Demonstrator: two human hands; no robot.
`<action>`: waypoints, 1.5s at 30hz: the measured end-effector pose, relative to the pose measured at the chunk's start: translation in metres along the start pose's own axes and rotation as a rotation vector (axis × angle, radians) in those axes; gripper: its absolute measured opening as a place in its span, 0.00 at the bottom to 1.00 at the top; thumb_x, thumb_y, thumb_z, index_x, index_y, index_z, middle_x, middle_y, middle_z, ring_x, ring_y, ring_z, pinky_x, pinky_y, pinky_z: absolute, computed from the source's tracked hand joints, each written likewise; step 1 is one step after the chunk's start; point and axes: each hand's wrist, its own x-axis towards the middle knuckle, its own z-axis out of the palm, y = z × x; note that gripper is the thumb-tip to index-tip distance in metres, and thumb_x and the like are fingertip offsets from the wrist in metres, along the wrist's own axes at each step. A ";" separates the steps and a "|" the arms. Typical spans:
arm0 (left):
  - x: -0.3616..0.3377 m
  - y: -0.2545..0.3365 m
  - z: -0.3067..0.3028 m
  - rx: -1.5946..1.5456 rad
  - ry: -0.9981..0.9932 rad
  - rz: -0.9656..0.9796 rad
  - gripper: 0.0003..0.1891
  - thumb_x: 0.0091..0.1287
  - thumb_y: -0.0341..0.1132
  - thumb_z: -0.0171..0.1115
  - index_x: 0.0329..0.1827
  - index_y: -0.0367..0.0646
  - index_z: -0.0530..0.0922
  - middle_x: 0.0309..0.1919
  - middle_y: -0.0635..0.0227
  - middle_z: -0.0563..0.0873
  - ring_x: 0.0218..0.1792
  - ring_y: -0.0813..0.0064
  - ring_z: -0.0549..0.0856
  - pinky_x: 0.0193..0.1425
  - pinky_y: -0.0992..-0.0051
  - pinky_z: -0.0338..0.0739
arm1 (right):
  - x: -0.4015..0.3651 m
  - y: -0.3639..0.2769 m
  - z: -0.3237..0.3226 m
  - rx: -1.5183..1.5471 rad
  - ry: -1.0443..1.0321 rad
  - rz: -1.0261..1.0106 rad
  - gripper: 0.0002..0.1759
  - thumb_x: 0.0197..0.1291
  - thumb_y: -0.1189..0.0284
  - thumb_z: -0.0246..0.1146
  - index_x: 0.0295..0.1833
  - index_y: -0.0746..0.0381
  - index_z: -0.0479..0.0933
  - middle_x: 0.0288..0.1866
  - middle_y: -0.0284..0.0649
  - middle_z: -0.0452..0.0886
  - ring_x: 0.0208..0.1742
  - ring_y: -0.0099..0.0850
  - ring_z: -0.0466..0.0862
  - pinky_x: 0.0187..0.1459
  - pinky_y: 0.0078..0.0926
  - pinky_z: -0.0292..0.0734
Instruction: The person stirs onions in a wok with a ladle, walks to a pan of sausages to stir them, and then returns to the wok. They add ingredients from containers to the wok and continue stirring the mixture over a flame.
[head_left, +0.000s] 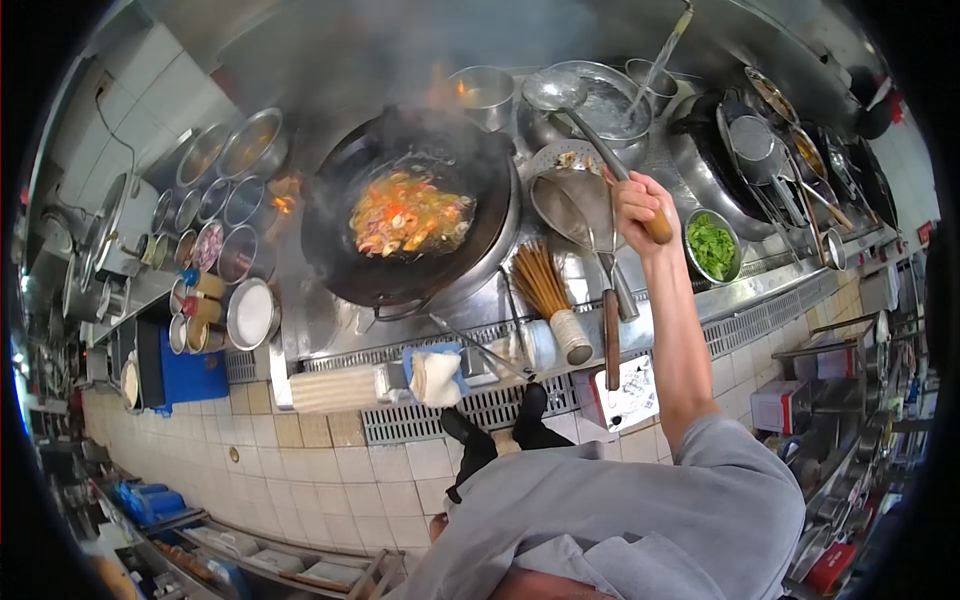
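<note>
My right hand (643,207) is wrapped round the wooden end of a long-handled metal ladle (598,146). The ladle's bowl is over the left side of a large metal pot of clear liquid (612,95). To the left, a big black wok (330,240) holds steaming chopped food (405,215), orange, red and pale. Below my right hand lie a round wire strainer (570,205) and a bamboo brush (545,285). Left of my trousers a small patch of skin shows, too little to identify; my left hand is not clearly visible.
Flames (285,195) flare left of the wok, near several metal seasoning containers (240,253). A bowl of green leaves (712,247) stands to the right, below another wok (705,165) and several utensils. A folded cloth (436,378) lies at the counter's front edge, above a floor grate (400,425).
</note>
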 end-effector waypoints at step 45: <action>-0.015 0.127 -0.093 -0.295 -0.135 -0.148 0.14 0.66 0.36 0.57 0.46 0.34 0.83 0.20 0.60 0.83 0.19 0.72 0.81 0.21 0.70 0.74 | -0.058 0.142 -0.002 -1.501 0.526 0.007 0.39 0.57 0.80 0.57 0.75 0.67 0.56 0.17 0.31 0.71 0.13 0.20 0.70 0.17 0.18 0.65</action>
